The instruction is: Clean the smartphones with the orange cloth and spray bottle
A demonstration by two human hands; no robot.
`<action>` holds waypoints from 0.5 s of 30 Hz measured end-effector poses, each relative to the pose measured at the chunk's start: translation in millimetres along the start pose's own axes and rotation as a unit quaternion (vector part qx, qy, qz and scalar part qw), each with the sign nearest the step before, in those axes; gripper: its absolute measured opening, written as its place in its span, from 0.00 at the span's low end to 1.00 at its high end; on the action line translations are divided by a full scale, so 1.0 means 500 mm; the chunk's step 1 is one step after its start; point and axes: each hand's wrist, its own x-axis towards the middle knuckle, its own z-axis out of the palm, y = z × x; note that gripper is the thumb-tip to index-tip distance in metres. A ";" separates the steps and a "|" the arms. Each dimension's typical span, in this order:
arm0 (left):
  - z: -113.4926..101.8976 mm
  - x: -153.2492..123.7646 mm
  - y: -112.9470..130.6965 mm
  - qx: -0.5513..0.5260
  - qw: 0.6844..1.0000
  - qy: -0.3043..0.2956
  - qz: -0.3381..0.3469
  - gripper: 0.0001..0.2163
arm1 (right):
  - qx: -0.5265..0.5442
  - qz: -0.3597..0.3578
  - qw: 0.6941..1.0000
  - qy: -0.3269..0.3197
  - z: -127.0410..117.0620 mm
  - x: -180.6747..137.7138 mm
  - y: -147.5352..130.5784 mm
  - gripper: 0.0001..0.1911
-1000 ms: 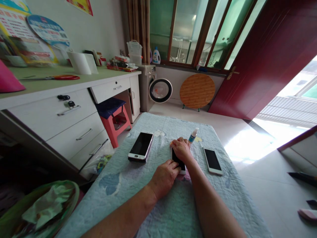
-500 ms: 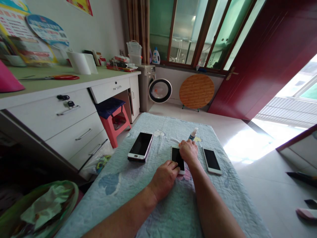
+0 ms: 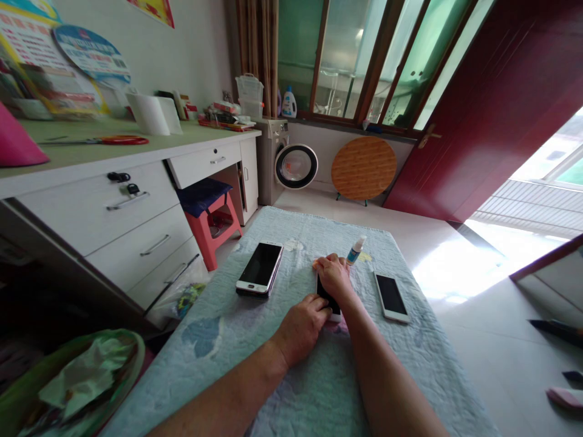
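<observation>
A white-framed smartphone [image 3: 336,317] with a dark screen lies face up on the quilted cloth, mostly covered by my hands. My left hand [image 3: 304,325] grips its lower left side with curled fingers. Over its upper end, my right hand [image 3: 334,274] is closed and pressed down. A bit of orange, which looks like a small cloth [image 3: 315,264], pokes out under the right fingertips at the phone's top left corner; most of it is hidden. Just beyond my right hand stands a small spray bottle [image 3: 355,251] with a white cap and blue label.
Left of my hands lies a stack of phones [image 3: 259,267], a white one on top. Another white phone [image 3: 392,296] lies to the right. A pale blue quilted cloth [image 3: 218,376] covers the table. Around it are a red stool [image 3: 207,237], a bin [image 3: 136,358] and a white desk [image 3: 109,233].
My right hand has slid left across the top of the phone, carrying the orange bit to its left corner. More of the spray bottle shows. My left hand stays in place.
</observation>
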 end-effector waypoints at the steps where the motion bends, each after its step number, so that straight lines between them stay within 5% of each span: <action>1: 0.001 -0.001 0.002 0.006 1.000 -0.001 -0.008 0.09 | -0.008 0.005 1.000 0.007 -0.001 -0.001 0.001 0.17; 15: 0.003 -0.006 0.007 0.076 0.997 0.018 0.005 0.08 | -0.041 0.069 0.996 0.041 -0.023 -0.003 0.057 0.17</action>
